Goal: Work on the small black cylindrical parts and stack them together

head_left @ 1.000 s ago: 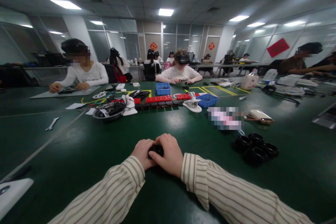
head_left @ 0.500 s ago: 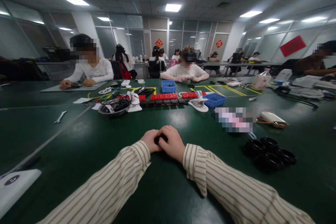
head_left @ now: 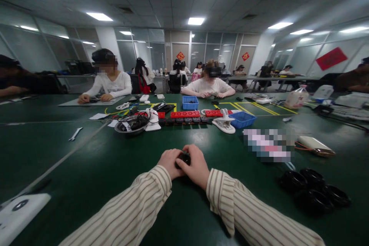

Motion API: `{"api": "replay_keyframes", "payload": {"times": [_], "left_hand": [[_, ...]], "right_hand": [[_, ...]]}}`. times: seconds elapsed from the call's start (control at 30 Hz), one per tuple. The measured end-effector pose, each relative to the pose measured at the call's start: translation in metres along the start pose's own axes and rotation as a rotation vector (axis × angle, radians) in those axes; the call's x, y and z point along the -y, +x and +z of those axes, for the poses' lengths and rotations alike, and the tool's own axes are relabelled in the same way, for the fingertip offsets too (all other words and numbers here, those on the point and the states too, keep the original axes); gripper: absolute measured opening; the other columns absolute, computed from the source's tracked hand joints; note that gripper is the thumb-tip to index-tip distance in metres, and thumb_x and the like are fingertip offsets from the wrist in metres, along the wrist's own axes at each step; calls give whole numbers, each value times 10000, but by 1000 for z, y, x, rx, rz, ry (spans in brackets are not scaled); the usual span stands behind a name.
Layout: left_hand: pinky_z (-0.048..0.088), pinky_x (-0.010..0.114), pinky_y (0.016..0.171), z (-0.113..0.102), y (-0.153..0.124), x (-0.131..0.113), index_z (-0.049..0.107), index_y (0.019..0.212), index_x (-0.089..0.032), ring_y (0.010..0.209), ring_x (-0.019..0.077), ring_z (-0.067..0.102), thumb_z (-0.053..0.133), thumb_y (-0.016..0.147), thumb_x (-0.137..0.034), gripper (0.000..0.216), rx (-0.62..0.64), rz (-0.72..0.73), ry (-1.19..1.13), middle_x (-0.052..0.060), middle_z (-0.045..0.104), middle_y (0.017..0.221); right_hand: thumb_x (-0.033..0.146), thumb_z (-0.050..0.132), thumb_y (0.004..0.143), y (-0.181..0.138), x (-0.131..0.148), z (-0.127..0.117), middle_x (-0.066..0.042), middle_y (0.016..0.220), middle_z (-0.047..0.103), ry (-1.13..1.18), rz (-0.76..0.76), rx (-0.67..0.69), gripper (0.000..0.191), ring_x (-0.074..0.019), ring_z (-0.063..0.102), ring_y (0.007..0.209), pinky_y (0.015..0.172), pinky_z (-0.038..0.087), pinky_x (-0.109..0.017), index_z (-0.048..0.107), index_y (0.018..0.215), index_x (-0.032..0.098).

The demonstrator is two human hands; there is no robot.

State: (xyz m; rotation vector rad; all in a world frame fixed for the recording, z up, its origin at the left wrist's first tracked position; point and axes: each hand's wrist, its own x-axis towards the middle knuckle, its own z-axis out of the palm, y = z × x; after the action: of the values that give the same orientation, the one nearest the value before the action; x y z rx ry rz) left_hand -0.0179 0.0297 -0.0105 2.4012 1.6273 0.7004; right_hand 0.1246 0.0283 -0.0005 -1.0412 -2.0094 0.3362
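Note:
Both hands meet over the green table, wrapped around a small black round part [head_left: 185, 157] with a glossy face. My left hand [head_left: 170, 162] closes on its left side, fingers curled and partly hidden. Around the far and right sides lie the fingers of my right hand [head_left: 197, 165], its thumb across the near edge. Most of the part is covered by the hands, so I cannot make out its exact kind. Several black, shiny, round hollow pieces [head_left: 317, 200] stand close together on the table to the right.
Ahead are a metal bowl of dark cables [head_left: 129, 128], red socket strips [head_left: 185, 114], a white clip-on stand [head_left: 225, 123] and a blue tray [head_left: 242, 119]. A wrench [head_left: 75, 134] lies left, a white device [head_left: 23, 211] near left. Other people sit across the table.
The camera view has tilted up and turned slightly left, so the scene sits lower and further right. More of the black part now shows between my hands, which stay together around it.

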Motion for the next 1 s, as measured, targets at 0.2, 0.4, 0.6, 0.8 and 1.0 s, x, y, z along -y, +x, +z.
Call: {"api": "replay_keyframes", "payload": {"times": [0.2, 0.4, 0.6, 0.8, 1.0], "left_hand": [[421, 323, 755, 1, 1, 0, 587, 817, -160, 797, 227, 570, 673, 595, -271, 262, 20, -13, -2, 33, 613, 800], [434, 287, 734, 2, 3, 5, 612, 869, -155, 798, 216, 584, 684, 587, -242, 305, 61, 26, -42, 25, 637, 808], [432, 301, 759, 4, 3, 8, 611, 928, -139, 824, 227, 593, 679, 600, -243, 351, 66, 56, -79, 40, 649, 857], [415, 333, 825, 3, 0, 5, 562, 1002, -171, 884, 231, 582, 700, 597, -319, 453, 40, 38, -96, 45, 636, 954], [426, 337, 754, 1, -1, 1, 570, 858, -150, 802, 239, 574, 690, 594, -292, 323, 16, -9, -55, 48, 611, 815]], "right_hand": [[246, 585, 731, 0, 2, -1, -25, 782, 529, -31, 23, 11, 105, -176, 486, 758, 703, 382, -315, 524, 773, 171], [88, 544, 697, -4, 5, -4, -19, 814, 580, -7, -55, 50, 140, -180, 495, 829, 783, 371, -330, 567, 801, 179], [96, 526, 720, -5, 10, -6, -32, 908, 566, 15, -70, 42, 147, -189, 485, 900, 823, 368, -340, 567, 830, 185], [271, 565, 766, -3, 6, -5, -51, 902, 535, -10, 36, 2, 177, -196, 486, 864, 774, 385, -339, 517, 902, 170], [314, 615, 725, -2, -1, 0, -18, 763, 517, -51, 101, 2, 180, -176, 469, 734, 678, 373, -312, 507, 769, 176]]}}
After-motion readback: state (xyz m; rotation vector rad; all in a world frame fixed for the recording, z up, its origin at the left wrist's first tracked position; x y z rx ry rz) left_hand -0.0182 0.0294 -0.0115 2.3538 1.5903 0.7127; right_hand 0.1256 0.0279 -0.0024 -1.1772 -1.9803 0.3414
